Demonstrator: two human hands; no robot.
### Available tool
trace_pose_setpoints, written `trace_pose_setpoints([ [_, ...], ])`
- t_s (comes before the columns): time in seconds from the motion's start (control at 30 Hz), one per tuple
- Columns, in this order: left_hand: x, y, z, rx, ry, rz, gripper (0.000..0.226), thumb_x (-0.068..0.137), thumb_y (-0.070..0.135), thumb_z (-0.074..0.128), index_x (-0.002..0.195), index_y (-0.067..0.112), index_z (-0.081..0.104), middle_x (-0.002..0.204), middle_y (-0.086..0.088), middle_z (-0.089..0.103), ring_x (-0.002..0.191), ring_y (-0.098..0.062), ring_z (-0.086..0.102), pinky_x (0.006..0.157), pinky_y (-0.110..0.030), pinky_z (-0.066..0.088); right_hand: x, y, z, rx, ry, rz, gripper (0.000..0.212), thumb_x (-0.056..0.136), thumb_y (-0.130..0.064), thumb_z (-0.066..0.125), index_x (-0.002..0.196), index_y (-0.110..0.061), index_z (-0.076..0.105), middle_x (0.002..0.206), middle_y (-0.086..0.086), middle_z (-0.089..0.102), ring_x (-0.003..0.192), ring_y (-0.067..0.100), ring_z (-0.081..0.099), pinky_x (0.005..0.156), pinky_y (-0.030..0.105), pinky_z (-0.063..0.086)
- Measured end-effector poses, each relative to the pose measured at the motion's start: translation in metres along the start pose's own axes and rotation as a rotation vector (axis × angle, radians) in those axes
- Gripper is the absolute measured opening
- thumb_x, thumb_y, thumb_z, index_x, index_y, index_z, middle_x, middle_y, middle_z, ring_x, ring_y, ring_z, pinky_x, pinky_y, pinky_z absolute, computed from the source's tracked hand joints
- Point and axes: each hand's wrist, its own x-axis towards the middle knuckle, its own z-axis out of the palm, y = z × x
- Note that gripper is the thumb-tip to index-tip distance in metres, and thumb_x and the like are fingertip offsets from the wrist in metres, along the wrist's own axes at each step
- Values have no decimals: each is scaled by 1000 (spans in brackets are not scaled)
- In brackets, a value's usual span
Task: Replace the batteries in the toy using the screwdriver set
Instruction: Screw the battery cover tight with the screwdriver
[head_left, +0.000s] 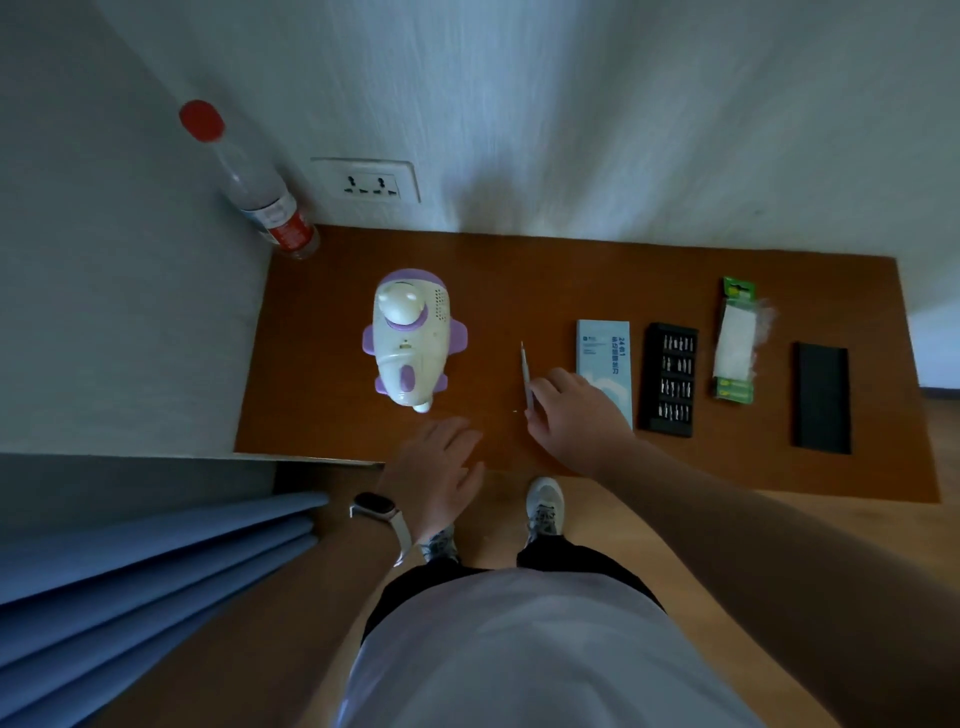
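The right hand (571, 410) is pinching the slim, stiff screwdriver (524, 364) by its near end; the left hand (441, 457) is hovering, fingers spread, empty. The toy (410, 343), standing left on the counter (322, 405), looks light and smooth; grip its body.

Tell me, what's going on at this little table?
A person stands over a brown table, about to work on a white and purple toy plane. The right hand curls its fingers round the lower end of a slim screwdriver. The left hand hovers open just short of the toy, touching nothing. Off to the right lie the set's blue box, a black tray of bits and a green battery pack.
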Motion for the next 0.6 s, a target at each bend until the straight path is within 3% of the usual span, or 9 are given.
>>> trace_pose_setpoints([
  [0.2, 33, 11, 28, 71, 7, -68, 32, 87, 25, 69, 117, 13, 67, 112, -6, 67, 95, -27, 64, 71, -36, 54, 10, 10, 10, 34, -18, -11, 26, 99, -31, 48, 117, -13, 55, 110, 4, 53, 99, 19, 52, 82, 29, 48],
  [0.4, 58, 18, 42, 66, -14, -194, 26, 95, 29, 60, 117, 17, 65, 109, -4, 64, 96, -25, 59, 70, -35, 54, 23, 18, 21, 39, 22, 4, 21, 97, -29, 52, 101, -10, 58, 96, 5, 56, 86, 22, 57, 72, 28, 45],
  [0.6, 74, 26, 47, -42, -18, -301, 17, 96, 27, 57, 107, 15, 63, 103, -5, 59, 94, -24, 55, 69, -36, 53, 39, 13, 19, 74, -26, 80, 26, 100, -32, 47, 108, -9, 55, 101, 9, 57, 88, 24, 58, 73, 34, 48],
])
